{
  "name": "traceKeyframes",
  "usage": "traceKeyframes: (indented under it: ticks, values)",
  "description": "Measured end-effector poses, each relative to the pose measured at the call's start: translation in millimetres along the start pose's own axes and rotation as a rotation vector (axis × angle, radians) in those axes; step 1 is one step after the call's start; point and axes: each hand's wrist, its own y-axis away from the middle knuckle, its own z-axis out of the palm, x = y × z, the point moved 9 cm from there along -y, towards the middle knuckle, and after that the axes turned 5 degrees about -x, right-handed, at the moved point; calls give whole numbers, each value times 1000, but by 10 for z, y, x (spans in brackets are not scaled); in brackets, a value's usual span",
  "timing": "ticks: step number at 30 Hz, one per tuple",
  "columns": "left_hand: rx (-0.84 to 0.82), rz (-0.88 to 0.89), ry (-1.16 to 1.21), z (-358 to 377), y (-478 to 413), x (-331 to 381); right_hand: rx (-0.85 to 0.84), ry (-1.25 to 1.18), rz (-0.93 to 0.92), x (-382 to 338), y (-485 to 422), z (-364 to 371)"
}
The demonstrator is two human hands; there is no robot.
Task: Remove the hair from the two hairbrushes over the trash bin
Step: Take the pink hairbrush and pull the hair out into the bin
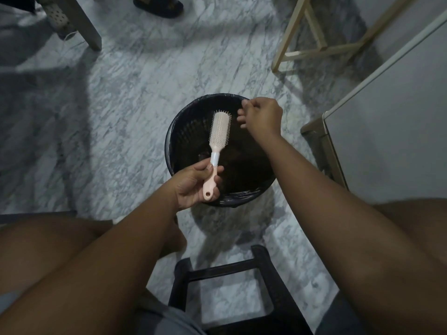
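A pale pink hairbrush point(219, 131) with white bristles is held over the black trash bin point(183, 124). My left hand point(193, 187) grips its handle at the bin's near rim, the brush head pointing away from me. My right hand point(262, 114) hovers above the bin's far right rim, just right of the brush head, fingers curled with thumb and forefinger pinched together; whether any hair is between them is too fine to tell. Only one hairbrush is in view.
The bin has a black liner and stands on a grey marble floor point(135, 81). A black plastic stool point(225, 286) is between my knees. A white cabinet point(387, 131) stands right, wooden furniture legs point(302, 30) far right, a chair leg point(89, 22) far left, a sandalled foot point(158, 6) at top.
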Motion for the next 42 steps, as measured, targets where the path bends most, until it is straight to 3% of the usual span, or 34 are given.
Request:
traceKeyframes:
  ticks: [2,7,12,15,21,26,31,36,42]
  values:
    - [15,16,11,-28,7,11,-43,-5,-39,-6,37,44]
    - [3,7,1,19,15,21,-330,168,-83,118,262,352]
    - [4,-15,-24,54,48,24,-156,252,-122,-73,249,143]
    - [19,-6,-12,116,77,66,-59,113,-34,3,195,-16]
    - [-23,-23,37,219,84,91,-473,28,24,97,457,168]
    - [-173,-77,0,321,171,154,-430,12,-42,-14,376,58]
    - [-243,-146,-19,323,280,100,-112,-85,15,-7,66,-288]
    - [-81,-114,-40,281,187,92,-127,-8,192,387,28,-154]
    - [107,-93,-169,185,23,104,-276,470,17,369,370,124]
